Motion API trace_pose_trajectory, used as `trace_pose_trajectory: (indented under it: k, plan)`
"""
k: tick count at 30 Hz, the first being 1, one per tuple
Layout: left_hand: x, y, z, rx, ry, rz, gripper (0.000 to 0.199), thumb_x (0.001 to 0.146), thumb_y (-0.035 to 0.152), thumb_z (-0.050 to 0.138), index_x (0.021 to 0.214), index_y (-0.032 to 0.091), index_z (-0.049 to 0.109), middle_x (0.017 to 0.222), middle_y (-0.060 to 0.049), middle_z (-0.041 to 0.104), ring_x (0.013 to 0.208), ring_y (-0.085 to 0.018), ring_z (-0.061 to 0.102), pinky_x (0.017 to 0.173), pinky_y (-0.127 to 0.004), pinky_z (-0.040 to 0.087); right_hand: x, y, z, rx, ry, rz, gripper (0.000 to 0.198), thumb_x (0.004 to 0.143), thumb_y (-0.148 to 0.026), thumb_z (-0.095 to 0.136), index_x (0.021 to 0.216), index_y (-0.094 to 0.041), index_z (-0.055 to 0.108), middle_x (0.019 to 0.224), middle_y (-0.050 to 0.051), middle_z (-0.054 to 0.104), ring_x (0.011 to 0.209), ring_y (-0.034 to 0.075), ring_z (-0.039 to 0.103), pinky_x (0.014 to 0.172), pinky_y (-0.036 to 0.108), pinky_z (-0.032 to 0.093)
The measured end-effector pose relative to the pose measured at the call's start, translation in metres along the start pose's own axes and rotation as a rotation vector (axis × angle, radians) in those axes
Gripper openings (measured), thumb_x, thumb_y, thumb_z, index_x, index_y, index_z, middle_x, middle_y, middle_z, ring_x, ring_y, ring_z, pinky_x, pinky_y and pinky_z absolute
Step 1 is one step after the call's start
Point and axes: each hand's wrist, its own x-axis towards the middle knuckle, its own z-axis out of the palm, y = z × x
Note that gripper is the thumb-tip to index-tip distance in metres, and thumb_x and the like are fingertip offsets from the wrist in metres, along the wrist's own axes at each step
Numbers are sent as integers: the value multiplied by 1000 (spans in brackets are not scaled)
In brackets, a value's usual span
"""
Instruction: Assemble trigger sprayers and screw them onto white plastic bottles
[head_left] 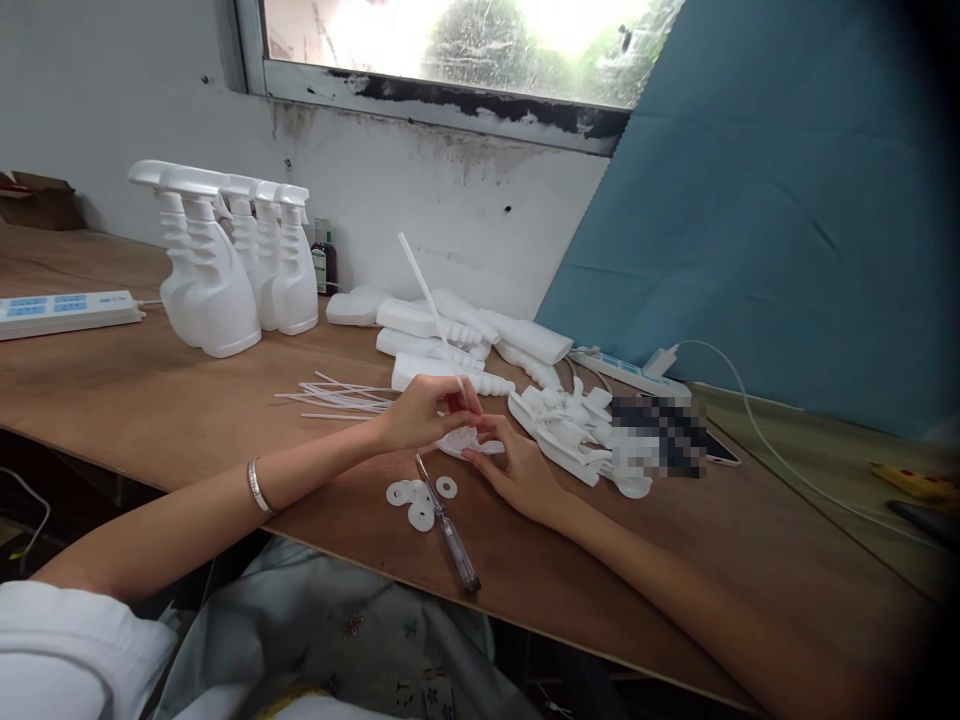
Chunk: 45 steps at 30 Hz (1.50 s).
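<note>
My left hand pinches a thin white plastic tube, whose free end slants up and to the left. Just to its right, my right hand grips a white spray trigger head, partly hidden by the fingers. The tube's lower end meets the head between both hands; how far it is inserted cannot be seen. In front of the hands lie several flat white ring washers and a screwdriver with a clear handle. More white tubes lie left of my left wrist.
Assembled spray bottles stand at the left back, beside a dark bottle. Empty white bottles lie piled behind my hands. Loose trigger heads are heaped at right, near a phone. Power strips sit at both sides.
</note>
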Motion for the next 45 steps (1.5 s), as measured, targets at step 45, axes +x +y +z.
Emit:
trace_pose_trajectory:
  k: [45]
  plan:
    - [1, -5, -19, 90, -96, -32, 19, 77, 32, 57, 85, 14, 59, 93, -5, 63, 84, -15, 57, 76, -26, 43, 1, 0, 0, 24, -17, 75, 29, 85, -26, 47, 114, -23, 42, 106, 5, 61, 87, 19, 62, 77, 35, 49]
